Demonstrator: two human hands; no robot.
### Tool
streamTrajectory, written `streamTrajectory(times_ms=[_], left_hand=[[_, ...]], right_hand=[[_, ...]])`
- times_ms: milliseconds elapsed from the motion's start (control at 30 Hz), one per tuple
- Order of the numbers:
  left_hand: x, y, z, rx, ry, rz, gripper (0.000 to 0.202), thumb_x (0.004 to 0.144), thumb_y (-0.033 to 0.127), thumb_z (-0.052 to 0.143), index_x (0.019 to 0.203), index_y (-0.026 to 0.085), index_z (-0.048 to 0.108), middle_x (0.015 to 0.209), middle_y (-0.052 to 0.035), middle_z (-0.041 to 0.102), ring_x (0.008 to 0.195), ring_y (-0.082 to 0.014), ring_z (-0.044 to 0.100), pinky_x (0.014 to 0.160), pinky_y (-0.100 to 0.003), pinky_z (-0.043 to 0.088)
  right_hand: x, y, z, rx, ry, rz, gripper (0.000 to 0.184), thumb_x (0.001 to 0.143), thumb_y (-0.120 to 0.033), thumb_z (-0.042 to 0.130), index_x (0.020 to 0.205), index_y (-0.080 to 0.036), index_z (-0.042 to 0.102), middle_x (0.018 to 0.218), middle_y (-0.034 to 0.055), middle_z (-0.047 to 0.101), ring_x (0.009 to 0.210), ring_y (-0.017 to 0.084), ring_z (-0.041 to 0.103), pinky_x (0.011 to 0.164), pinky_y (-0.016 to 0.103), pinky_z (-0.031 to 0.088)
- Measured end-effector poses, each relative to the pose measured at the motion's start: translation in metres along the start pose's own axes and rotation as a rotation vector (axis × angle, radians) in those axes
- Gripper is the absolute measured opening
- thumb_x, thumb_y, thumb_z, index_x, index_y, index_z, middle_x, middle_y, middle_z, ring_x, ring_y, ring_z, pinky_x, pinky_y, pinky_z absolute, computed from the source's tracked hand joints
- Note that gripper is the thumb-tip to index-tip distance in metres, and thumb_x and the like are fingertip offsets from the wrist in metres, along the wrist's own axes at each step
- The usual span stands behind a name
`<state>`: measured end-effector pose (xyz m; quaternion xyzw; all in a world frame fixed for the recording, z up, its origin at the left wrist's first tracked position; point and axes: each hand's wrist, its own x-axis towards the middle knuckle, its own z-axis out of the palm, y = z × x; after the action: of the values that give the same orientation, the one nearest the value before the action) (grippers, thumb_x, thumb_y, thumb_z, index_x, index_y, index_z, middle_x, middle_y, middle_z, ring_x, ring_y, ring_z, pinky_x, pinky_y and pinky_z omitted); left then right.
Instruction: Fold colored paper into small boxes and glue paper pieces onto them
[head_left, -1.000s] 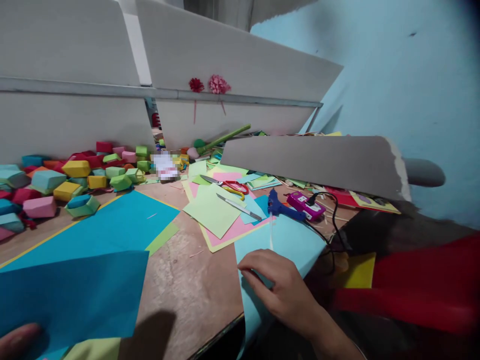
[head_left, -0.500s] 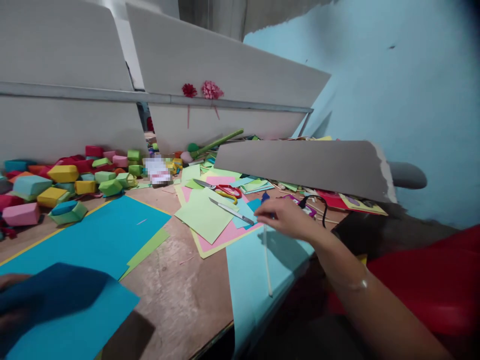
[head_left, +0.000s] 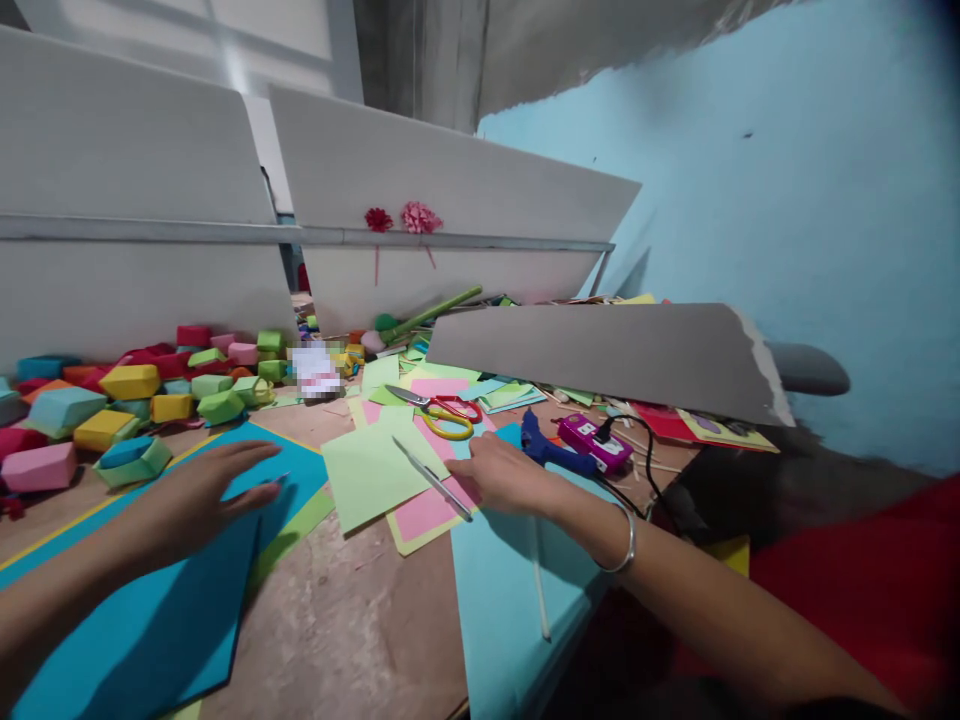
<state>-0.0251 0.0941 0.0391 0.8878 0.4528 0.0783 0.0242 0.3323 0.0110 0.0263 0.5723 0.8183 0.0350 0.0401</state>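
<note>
My left hand (head_left: 206, 495), fingers stretched and thumb apart, is over the blue sheets (head_left: 180, 630) at the left and holds nothing. A small pale scrap (head_left: 283, 478) lies by its thumb. My right hand (head_left: 504, 478) reaches to the right edge of a light green paper square (head_left: 367, 470), its fingers closed at that edge; the fingertips are partly hidden. A craft knife (head_left: 435, 482) lies slanted across the square. Beneath are pink paper (head_left: 420, 522) and a light blue sheet (head_left: 495, 610) bearing a white stick (head_left: 541, 590). Scissors (head_left: 442, 412) with red and yellow handles lie behind.
A blue glue gun (head_left: 551, 450) and a purple power strip (head_left: 596, 442) with a black cord lie beyond my right wrist. Colourful paper boxes (head_left: 157, 380) pile up at the back left. A grey board (head_left: 600, 350) leans over scraps at the back right.
My left hand has come forward, and the blue sheet it held now lies flat. My right hand has moved from the glue gun to the green paper, which has turned and shifted left with the knife.
</note>
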Motion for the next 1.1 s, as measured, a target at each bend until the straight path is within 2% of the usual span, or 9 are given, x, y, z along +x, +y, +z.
streamTrajectory(times_ms=[133,233,300,400,533,700,833,933,1100], left_hand=[[0.028,0.072,0.016,-0.043,-0.153,0.249,0.062,0.092,0.057,0.038,0.146,0.027,0.036,0.157,-0.0051,0.025,0.143,-0.0269,0.027,0.112,-0.042,0.032],[0.039,0.102,0.033,-0.046,-0.278,0.355,0.06,0.092,0.058,0.037,0.146,0.032,0.034,0.156,-0.0047,0.025,0.143,-0.0298,0.025,0.112,-0.051,0.029],[0.042,0.107,0.039,-0.033,-0.312,0.351,0.06,0.092,0.058,0.037,0.146,0.031,0.034,0.155,-0.0085,0.026,0.142,-0.0344,0.027,0.109,-0.061,0.029],[0.043,0.102,0.04,-0.008,-0.314,0.303,0.06,0.092,0.057,0.038,0.146,0.029,0.036,0.155,-0.0116,0.027,0.141,-0.0381,0.027,0.105,-0.069,0.026],[0.041,0.087,0.035,0.028,-0.286,0.253,0.055,0.092,0.056,0.041,0.14,0.029,0.045,0.155,-0.0097,0.032,0.142,-0.0373,0.024,0.107,-0.069,0.023],[0.038,0.078,0.031,0.064,-0.25,0.245,0.05,0.091,0.045,0.05,0.137,0.028,0.049,0.155,-0.0075,0.03,0.144,-0.0357,0.02,0.11,-0.065,0.021],[0.052,0.094,0.032,0.052,-0.199,0.277,0.051,0.095,0.036,0.042,0.144,0.022,0.038,0.155,-0.0113,0.029,0.144,-0.0316,0.024,0.112,-0.056,0.026],[0.074,0.115,0.038,0.034,-0.165,0.37,0.049,0.097,0.037,0.038,0.146,0.027,0.035,0.157,-0.0066,0.027,0.145,-0.0267,0.021,0.113,-0.049,0.028],[0.092,0.128,0.045,0.053,-0.187,0.397,0.051,0.091,0.035,0.05,0.141,0.032,0.042,0.15,-0.0094,0.043,0.139,-0.0331,0.034,0.104,-0.058,0.035]], right_hand=[[-0.001,-0.001,-0.001,0.034,0.027,-0.038,0.024,0.089,-0.029,0.056,0.109,-0.02,0.066,0.105,0.0118,0.066,0.104,0.026,0.058,0.079,0.034,0.045],[-0.008,-0.001,0.005,0.039,0.05,0.003,0.051,0.086,-0.026,0.061,0.133,-0.011,0.05,0.123,0.0197,0.061,0.122,0.033,0.051,0.092,0.042,0.044],[-0.016,-0.003,0.01,0.042,0.052,0.015,0.057,0.086,-0.021,0.06,0.139,-0.006,0.043,0.128,0.023,0.059,0.126,0.034,0.049,0.097,0.045,0.043],[-0.027,-0.01,0.018,0.051,0.056,0.006,0.049,0.089,-0.012,0.052,0.137,-0.004,0.045,0.127,0.024,0.059,0.125,0.034,0.051,0.098,0.047,0.044],[-0.038,-0.018,0.023,0.085,0.084,-0.02,0.042,0.09,-0.005,0.043,0.132,-0.004,0.051,0.127,0.0243,0.06,0.122,0.033,0.054,0.098,0.05,0.046],[-0.05,-0.024,0.022,0.165,0.102,-0.124,0.042,0.085,-0.005,0.049,0.126,-0.008,0.056,0.129,0.0181,0.061,0.125,0.029,0.053,0.103,0.042,0.044],[-0.051,-0.024,0.014,0.322,0.092,-0.237,0.042,0.082,-0.005,0.051,0.124,-0.011,0.058,0.134,0.0162,0.058,0.127,0.025,0.051,0.106,0.037,0.041],[-0.045,-0.025,0.004,0.392,0.057,-0.31,0.038,0.084,-0.007,0.051,0.12,-0.015,0.06,0.134,0.0132,0.058,0.126,0.022,0.052,0.104,0.034,0.042],[-0.041,-0.028,-0.01,0.401,-0.039,-0.402,0.039,0.084,-0.007,0.053,0.121,-0.016,0.059,0.134,0.0122,0.057,0.124,0.02,0.051,0.1,0.033,0.043]])
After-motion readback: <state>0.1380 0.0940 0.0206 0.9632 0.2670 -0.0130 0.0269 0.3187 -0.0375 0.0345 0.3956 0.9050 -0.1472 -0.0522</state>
